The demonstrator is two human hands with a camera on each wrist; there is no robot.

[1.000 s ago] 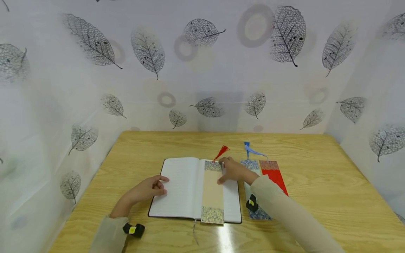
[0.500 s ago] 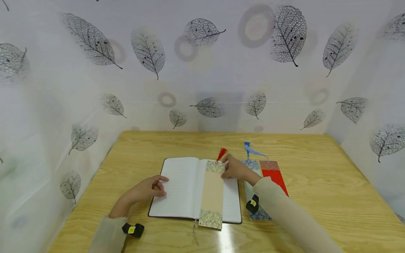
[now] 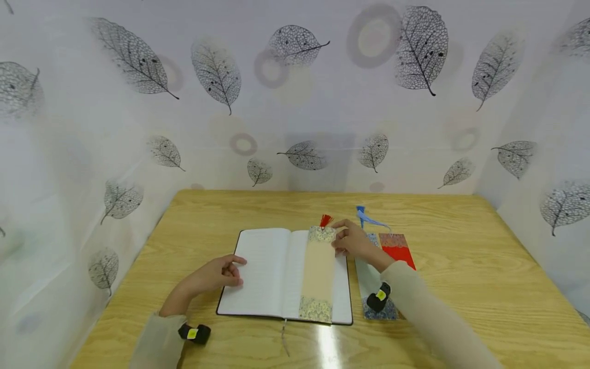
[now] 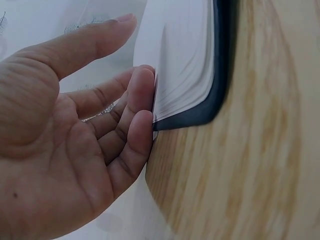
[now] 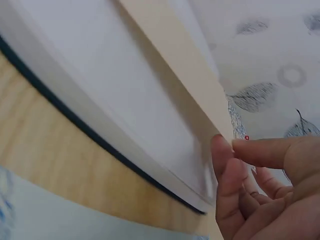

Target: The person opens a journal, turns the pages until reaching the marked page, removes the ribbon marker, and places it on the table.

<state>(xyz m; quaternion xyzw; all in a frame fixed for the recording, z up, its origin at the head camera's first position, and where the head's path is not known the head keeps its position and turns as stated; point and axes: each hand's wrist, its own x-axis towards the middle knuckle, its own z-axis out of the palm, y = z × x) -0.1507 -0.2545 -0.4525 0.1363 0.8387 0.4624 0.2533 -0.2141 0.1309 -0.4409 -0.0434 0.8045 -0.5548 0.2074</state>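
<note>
An open notebook (image 3: 260, 282) with pale lined pages and a dark cover lies on the wooden table. In the head view, a cream bookmark (image 3: 318, 271) with patterned ends and a red tassel (image 3: 325, 220) lies over its right page. My right hand (image 3: 356, 242) pinches the bookmark's upper right edge between thumb and fingers; the right wrist view shows that edge raised off the page. At the notebook's left edge is my left hand (image 3: 214, 277), its fingers loosely bent. In the left wrist view, its fingertips (image 4: 140, 90) touch the page edges.
Right of the notebook lie a pale blue bookmark (image 3: 367, 279) and a red bookmark (image 3: 400, 253), both partly covered by my right arm. Blue tassels (image 3: 361, 215) stretch behind them. A grey ribbon (image 3: 284, 338) hangs from the notebook's near edge. Leaf-patterned sheeting (image 3: 322, 123) surrounds the table.
The right hand closes from a spread thumb to a pinch on the bookmark's edge. The bookmark first shifts slightly toward me, then right and away. The left hand stays put.
</note>
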